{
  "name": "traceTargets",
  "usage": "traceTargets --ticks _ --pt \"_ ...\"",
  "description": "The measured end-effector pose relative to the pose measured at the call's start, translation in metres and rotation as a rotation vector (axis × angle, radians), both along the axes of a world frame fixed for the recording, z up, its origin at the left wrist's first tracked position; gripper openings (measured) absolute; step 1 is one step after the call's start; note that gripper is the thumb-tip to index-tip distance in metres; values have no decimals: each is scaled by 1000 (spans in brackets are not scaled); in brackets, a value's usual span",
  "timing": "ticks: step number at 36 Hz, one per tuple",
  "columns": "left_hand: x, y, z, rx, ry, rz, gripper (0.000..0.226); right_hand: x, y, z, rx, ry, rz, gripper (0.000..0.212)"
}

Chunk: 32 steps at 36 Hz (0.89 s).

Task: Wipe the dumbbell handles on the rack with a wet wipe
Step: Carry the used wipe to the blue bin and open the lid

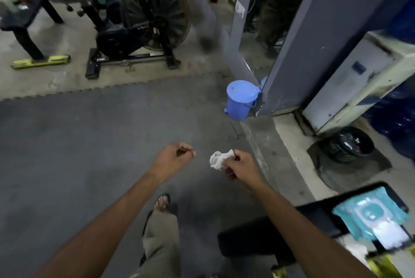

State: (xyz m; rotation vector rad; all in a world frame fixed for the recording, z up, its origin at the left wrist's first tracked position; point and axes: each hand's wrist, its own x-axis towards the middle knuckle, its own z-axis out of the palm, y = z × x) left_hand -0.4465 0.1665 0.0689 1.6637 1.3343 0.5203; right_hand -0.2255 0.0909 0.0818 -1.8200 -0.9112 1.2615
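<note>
1. The right hand [241,165] is held out over the dark floor mat [89,142]. Its fingers pinch a crumpled white wet wipe [219,159], which sticks out to the left of the hand.
2. The left hand [174,157] is just to the left of the wipe, not touching it. Its fingers are curled in with thumb and fingertip together. I cannot tell if something tiny sits between them.
3. Near, at the right, a blue-green pack of wet wipes [372,217] lies on a black surface [269,239].
4. Farther away, a blue bin [241,101] with its lid on stands on the floor beside a grey pillar [303,41].
5. A round black bin [350,144] with a black bag in it sits on the right, by a tall white box [359,80].
6. Far away on the left stands a black exercise bike [139,30].
7. A foot in a sandal [162,202] shows below, between the two arms.
8. No dumbbells or rack show here.
</note>
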Motion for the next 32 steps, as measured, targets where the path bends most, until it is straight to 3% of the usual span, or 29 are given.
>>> traceTargets --ticks 16,28,32 --pt "23 393 -13 -73 161 -307 12 6 333 -17 -68 24 -358 18" --pt "138 642 -61 -64 227 -508 15 93 546 -72 -130 33 -526 23" --pt "173 710 -62 -57 234 -545 13 124 609 -69 -140 60 -575 9"
